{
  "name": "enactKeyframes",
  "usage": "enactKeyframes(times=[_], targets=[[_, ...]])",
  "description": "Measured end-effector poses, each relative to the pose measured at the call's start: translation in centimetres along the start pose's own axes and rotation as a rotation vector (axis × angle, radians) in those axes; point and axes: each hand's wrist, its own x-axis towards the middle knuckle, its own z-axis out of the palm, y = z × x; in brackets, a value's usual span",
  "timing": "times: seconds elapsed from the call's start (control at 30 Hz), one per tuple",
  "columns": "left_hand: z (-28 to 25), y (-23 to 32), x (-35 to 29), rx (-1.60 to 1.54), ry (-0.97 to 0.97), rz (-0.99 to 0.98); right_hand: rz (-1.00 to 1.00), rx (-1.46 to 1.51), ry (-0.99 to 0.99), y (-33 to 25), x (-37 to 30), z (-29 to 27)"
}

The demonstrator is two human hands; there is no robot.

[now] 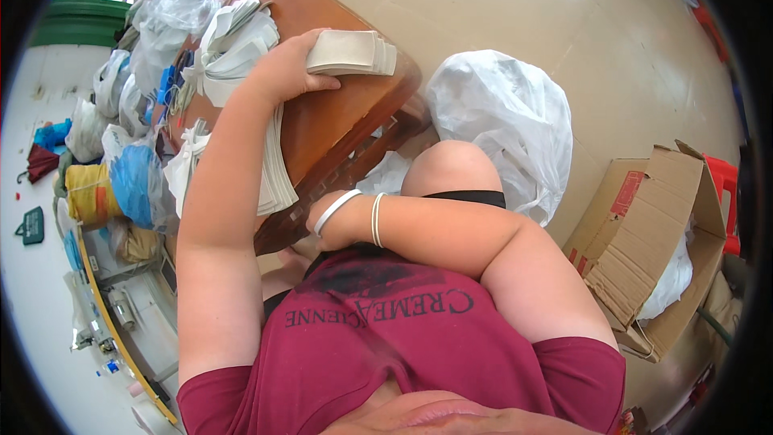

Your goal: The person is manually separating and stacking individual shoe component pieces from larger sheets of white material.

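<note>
My left hand (291,64) reaches across the brown wooden table and grips the left end of a small stack of off-white flat pieces (346,53). The thumb lies along the stack's near side. Of what material the pieces are, I cannot tell. Beneath my left forearm, a fanned pile of long white strips (275,169) hangs toward the table's near edge. More loose white pieces (233,48) are heaped left of the hand. My right hand (334,220), with a white band around it, rests by my lap near the table edge; its fingers are hidden.
The brown table (338,125) has clear plastic bags crowded along its left side. A large white plastic bag (503,125) sits on the floor beyond my knee. To the right, an open cardboard box (644,234) holds white plastic, with a red stool (722,193) behind it.
</note>
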Motion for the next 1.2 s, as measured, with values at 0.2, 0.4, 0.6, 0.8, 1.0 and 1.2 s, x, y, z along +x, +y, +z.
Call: enactKeyframes(times=[0.2, 0.4, 0.6, 0.8, 1.0, 1.2], targets=[[0.1, 0.1, -0.2, -0.080, -0.001, -0.008, -0.037, 0.004, 0.018, 0.1, 0.1, -0.2], [0.0, -0.3, -1.5, 0.165, 0.122, 0.023, -0.033, -0.004, -0.019, 0.0, 0.9, 0.2], [-4.7, -2.6, -7.9, 0.076, 0.474, -0.019, -0.060, -0.026, -0.069, -0.5, 1.7, 0.3], [0.8, -5.3, -14.3, -0.038, 0.243, -0.122, -0.134, -0.068, -0.070, -1.4, 3.5, 1.3], [-1.4, -7.9, -17.8, -0.153, 0.790, -0.103, -0.172, -0.153, -0.136, -2.1, 6.1, 3.5], [-0.8, -14.6, -27.0, -0.297, 0.907, -0.533, -0.158, -0.125, -0.152, -3.0, 6.7, 2.8]])
